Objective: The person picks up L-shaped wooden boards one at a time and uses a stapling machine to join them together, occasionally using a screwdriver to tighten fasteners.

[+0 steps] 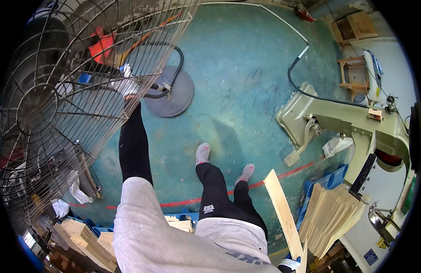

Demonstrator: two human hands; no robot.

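My left arm reaches forward to a large pedestal fan [35, 98], whose wire cage fills the upper left. Seen through the wires, my left hand [126, 85] in a white glove is closed around the fan's pole, just above its round grey base [181, 98]. At the lower edge, my right hand [290, 263], in a white and blue glove, grips the near end of a long pale wooden board [282, 207]. The board slants up and away to the left. Most of the right hand's fingers are hidden.
A green machine [329, 111] with a foot pedal [292, 158] stands at right. Beside it, thin wooden boards [329, 218] are stacked near a blue pallet [334, 177]. More boards [83, 239] lie at lower left. A black hose [294, 84] crosses to the machine.
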